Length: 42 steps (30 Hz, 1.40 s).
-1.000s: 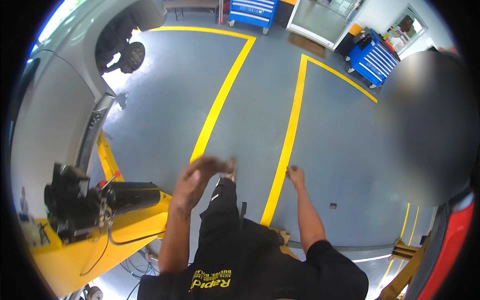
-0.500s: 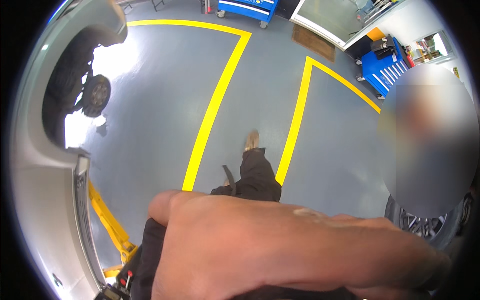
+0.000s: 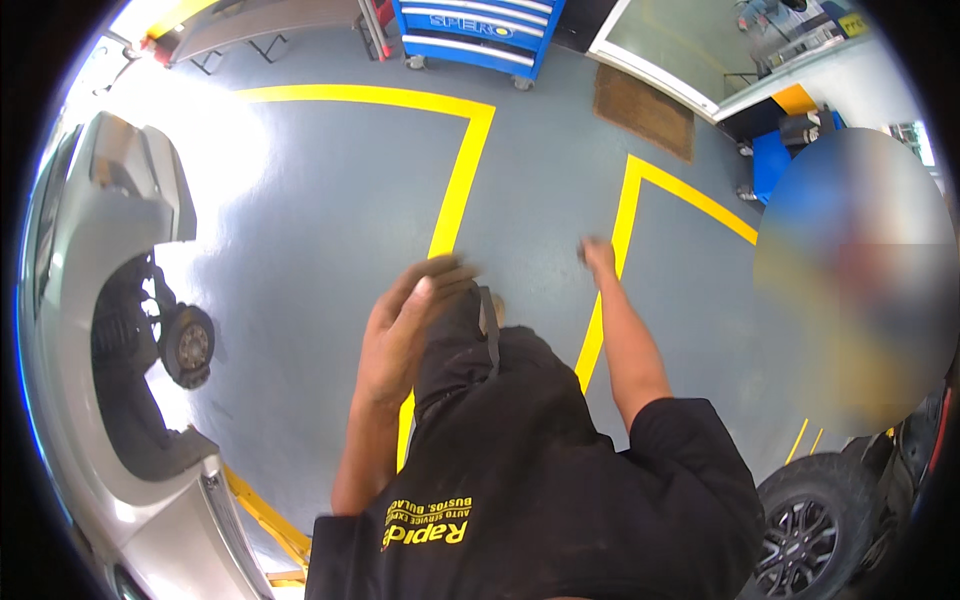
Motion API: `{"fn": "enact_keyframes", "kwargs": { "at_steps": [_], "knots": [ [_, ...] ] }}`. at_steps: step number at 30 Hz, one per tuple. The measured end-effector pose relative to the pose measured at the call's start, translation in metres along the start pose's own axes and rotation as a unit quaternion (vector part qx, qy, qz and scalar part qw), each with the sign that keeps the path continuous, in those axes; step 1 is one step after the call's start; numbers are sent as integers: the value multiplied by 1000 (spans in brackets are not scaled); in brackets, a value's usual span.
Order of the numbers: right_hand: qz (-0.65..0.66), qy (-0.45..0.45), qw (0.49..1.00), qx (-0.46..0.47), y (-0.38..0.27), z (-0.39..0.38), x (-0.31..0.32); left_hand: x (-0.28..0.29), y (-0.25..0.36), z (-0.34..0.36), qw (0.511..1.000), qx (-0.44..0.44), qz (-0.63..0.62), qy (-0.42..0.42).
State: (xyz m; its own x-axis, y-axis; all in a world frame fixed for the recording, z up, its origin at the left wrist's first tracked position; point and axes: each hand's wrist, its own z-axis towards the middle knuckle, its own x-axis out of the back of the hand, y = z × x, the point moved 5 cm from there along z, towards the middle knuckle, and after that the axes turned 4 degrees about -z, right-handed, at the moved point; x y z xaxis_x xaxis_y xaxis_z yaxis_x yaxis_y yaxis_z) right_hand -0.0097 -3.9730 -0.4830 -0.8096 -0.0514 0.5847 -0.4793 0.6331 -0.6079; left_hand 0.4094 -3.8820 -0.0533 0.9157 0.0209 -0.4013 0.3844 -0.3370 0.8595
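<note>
My left hand (image 3: 402,325) hangs in front of my black shirt (image 3: 560,500), above my dark trousers. Its fingers stretch forward, smeared by motion, and nothing shows in them. Further right, my right hand (image 3: 598,256) is held out over the yellow floor line (image 3: 622,225). Its fingers look curled in; whether anything is inside them is hidden. Neither hand touches a vehicle or tool.
At left stands a silver vehicle (image 3: 75,330), its wheel arch open and a hub (image 3: 188,345) exposed, beside a yellow lift arm (image 3: 268,520). A blue tool cabinet (image 3: 480,35) and brown mat (image 3: 645,112) lie ahead. At right are a blurred person (image 3: 850,290) and a black tyre (image 3: 850,500).
A hand and forearm that filled the lower view close to the camera have gone down; both my hands now show lower and apart. The view has shifted, showing more of the silver vehicle.
</note>
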Motion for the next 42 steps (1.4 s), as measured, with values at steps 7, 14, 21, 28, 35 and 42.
{"fn": "enact_keyframes", "kwargs": {
  "at_steps": [7,14,21,28,35,42],
  "knots": [
    [330,-130,933,66,-404,272,-80,204,-83,132,904,130,176,367],
    [552,-118,822,-72,-485,549,-219,270,-87,351,871,184,145,433],
    [717,-31,691,-83,-523,742,-266,250,-53,602,902,222,230,291],
    [621,8,776,-110,-508,680,-277,247,-73,734,924,196,179,276],
    [497,-25,852,-163,-422,575,-305,246,-128,840,930,214,142,262],
    [394,-77,875,-270,-391,474,-308,256,-173,907,871,110,454,150]
  ]
}}
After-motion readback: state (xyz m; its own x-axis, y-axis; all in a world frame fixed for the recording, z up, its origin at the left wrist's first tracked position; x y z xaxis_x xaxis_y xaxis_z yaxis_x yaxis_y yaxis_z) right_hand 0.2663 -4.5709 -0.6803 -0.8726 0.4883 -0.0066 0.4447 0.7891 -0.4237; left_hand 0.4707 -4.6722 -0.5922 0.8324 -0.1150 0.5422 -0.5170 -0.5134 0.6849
